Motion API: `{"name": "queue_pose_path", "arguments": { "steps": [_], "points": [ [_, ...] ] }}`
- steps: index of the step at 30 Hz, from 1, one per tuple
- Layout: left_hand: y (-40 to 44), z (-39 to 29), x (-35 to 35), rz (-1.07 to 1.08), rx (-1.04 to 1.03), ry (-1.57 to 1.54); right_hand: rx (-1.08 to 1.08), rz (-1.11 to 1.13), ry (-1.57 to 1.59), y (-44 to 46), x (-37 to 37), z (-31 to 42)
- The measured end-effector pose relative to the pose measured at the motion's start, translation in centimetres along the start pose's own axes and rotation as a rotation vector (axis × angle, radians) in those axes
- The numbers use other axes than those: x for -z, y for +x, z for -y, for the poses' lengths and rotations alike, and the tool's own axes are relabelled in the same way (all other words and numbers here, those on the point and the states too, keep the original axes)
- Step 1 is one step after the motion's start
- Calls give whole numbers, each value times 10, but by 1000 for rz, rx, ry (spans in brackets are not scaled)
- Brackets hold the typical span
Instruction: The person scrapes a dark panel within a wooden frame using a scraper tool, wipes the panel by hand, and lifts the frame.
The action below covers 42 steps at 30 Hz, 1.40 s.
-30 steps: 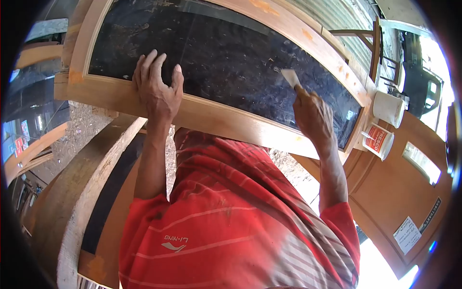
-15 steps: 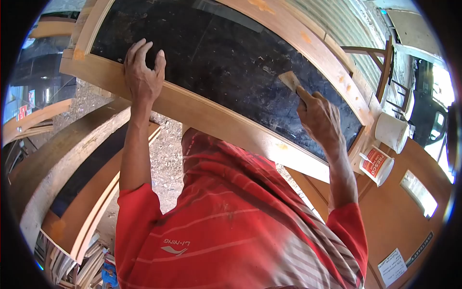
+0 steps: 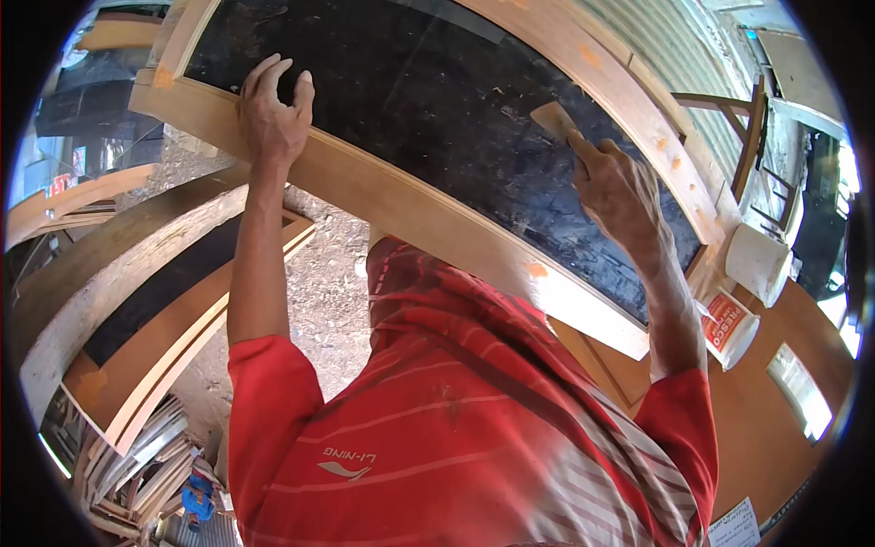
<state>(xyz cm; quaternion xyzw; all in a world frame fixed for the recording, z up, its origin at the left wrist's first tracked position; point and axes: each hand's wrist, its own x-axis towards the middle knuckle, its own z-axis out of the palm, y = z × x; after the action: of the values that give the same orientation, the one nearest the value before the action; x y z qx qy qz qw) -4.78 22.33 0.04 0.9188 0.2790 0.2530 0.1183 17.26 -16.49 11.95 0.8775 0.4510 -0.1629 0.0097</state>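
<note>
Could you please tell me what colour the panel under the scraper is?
The panel is nearly black with pale smudges, seen in the head view.

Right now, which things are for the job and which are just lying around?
For the job: scraper, in the right hand; wooden frame, under the left hand; dark panel inside it.

Probably just lying around: woodpile; another framed panel; white tub; red-labelled tub (contents hidden, so unsure).

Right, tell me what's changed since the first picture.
The left hand has shifted along the wooden frame toward its left end; the camera's view has turned too. Nothing was taken up or let go: the right hand still holds the scraper over the dark panel.
</note>
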Motion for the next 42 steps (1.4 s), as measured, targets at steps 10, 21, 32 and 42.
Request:
{"name": "queue_pose_path", "arguments": {
  "steps": [10,21,32,42],
  "points": [
    [4,-2,0,77,-71,20,56,-14,37,-55,-9,50],
    [6,-1,5,93,-125,-23,-145,18,12,-44,-5,90],
    [6,-3,8,101,-125,-26,-271,74,-47,-82,-12,77],
    [2,-1,1,62,-54,-2,-30,63,-27,-76,0,33]
  ]
}}
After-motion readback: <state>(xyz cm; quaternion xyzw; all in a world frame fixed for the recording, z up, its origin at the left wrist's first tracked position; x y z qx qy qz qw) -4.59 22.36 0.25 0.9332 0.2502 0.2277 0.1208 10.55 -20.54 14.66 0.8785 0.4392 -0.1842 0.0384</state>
